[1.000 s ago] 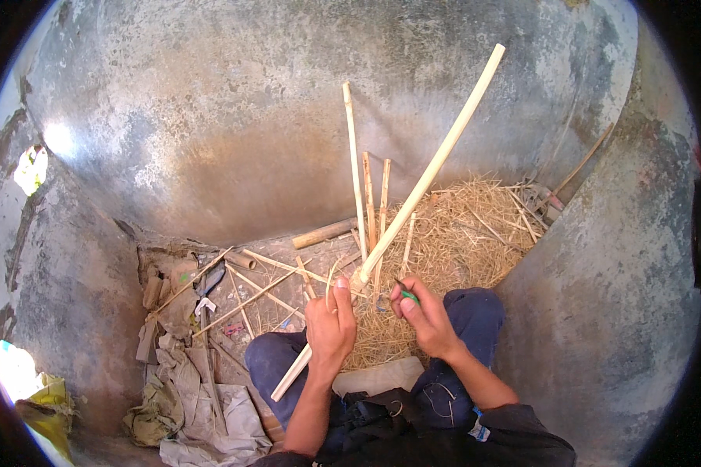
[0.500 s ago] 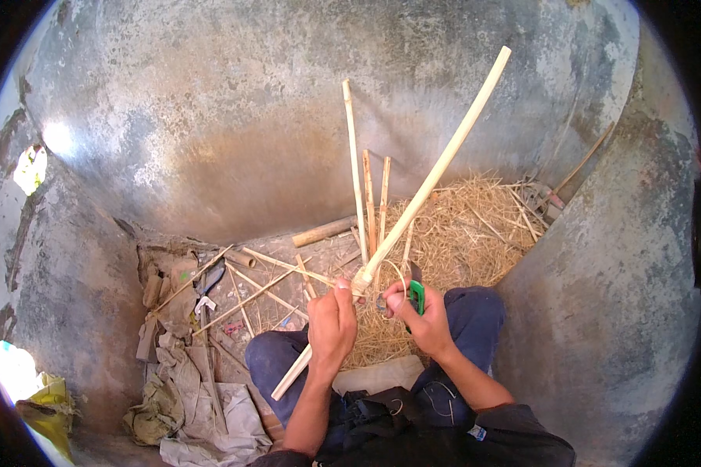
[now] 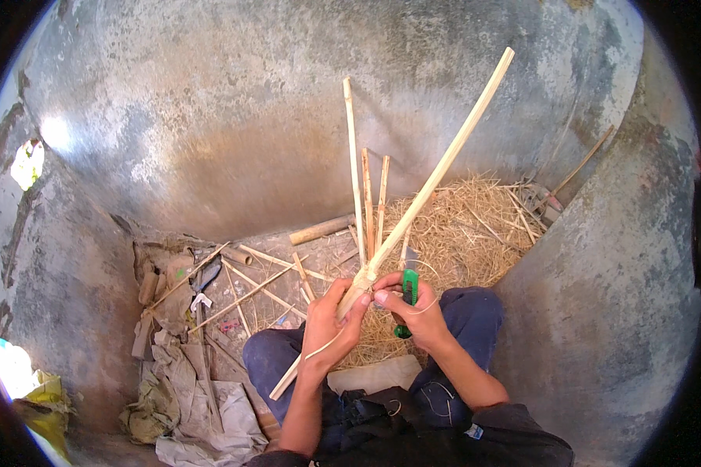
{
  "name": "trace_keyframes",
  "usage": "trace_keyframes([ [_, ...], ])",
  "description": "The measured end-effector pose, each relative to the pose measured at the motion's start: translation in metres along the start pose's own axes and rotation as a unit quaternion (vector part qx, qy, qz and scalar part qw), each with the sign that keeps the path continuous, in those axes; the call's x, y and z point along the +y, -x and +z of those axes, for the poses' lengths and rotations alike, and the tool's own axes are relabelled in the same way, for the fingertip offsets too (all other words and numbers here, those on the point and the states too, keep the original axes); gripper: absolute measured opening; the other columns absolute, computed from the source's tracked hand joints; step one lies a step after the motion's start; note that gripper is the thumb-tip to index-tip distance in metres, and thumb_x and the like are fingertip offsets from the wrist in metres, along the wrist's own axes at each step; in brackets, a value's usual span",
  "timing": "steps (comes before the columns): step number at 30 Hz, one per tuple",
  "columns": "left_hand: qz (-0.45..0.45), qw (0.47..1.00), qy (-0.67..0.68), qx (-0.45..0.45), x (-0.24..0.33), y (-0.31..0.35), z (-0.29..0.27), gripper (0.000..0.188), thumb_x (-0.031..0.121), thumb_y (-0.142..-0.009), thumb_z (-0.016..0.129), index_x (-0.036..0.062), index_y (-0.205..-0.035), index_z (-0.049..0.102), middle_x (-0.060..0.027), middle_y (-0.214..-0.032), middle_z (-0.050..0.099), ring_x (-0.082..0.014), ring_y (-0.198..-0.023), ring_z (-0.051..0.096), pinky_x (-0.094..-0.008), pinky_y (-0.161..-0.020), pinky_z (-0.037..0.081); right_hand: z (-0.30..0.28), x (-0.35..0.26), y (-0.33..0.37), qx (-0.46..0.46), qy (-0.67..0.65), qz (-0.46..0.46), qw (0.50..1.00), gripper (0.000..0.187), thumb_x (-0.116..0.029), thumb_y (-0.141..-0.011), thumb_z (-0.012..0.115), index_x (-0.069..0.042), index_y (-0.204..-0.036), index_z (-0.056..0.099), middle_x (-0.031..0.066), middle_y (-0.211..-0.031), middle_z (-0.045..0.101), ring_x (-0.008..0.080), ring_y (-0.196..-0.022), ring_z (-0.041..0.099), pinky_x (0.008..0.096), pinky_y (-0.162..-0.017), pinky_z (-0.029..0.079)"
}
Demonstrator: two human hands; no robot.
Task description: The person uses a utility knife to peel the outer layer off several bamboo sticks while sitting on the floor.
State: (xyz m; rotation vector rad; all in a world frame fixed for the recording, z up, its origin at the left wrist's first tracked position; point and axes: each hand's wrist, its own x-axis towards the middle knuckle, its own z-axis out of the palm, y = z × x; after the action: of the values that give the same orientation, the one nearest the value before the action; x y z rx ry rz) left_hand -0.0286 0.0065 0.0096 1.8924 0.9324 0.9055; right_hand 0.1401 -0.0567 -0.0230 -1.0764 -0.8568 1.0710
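Observation:
A long pale bamboo stick (image 3: 449, 162) slants from my lap up to the far right, with a thin strip binding (image 3: 364, 276) wound about it near my hands. My left hand (image 3: 327, 325) is closed around the stick just below the binding. Against the binding, my right hand (image 3: 422, 317) pinches with thumb and forefinger. A green utility knife (image 3: 410, 288) is also held in that hand, its blade pointing away from me. One loose strip end (image 3: 325, 347) crosses my left hand near the wrist; what lies under the right fingertips is hidden.
Several upright bamboo sticks (image 3: 354, 156) lean toward the curved grey wall (image 3: 234, 117). A heap of straw-like shavings (image 3: 475, 226) lies at the right. Thin sticks (image 3: 253, 292) and crumpled sacking (image 3: 218, 416) lie on the left.
My right hand has come left to the binding, and the knife has turned more upright. The left hand has rolled, bringing its thumb near the right fingertips.

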Motion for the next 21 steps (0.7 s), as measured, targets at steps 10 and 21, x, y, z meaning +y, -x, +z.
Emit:
trace_keyframes([
  [10,0.032,0.999,-0.009,-0.042,-0.002,0.001,0.000,0.046,0.011,-0.092,0.081,0.0020,-0.131,0.058,-0.0126,-0.107,0.073,-0.0178,-0.094,0.070,-0.0306,-0.077,0.056,0.006,0.003,-0.001,0.015,0.058,-0.051,0.997,0.020,-0.011,-0.098,0.078,0.001,-0.112,0.072,0.0024,-0.097,0.073,0.0061,-0.082,0.066,0.0243,-0.072,0.053],
  [21,0.034,0.997,-0.024,-0.071,0.000,0.005,-0.002,0.062,0.007,-0.091,0.080,0.0028,-0.142,0.044,-0.0142,-0.110,0.071,-0.0152,-0.085,0.066,-0.0286,-0.068,0.054,0.007,0.007,-0.001,0.042,0.125,-0.124,0.983,0.016,-0.009,-0.100,0.076,0.000,-0.110,0.068,-0.0044,-0.082,0.064,0.0017,-0.072,0.052,0.0230,-0.062,0.042],
])
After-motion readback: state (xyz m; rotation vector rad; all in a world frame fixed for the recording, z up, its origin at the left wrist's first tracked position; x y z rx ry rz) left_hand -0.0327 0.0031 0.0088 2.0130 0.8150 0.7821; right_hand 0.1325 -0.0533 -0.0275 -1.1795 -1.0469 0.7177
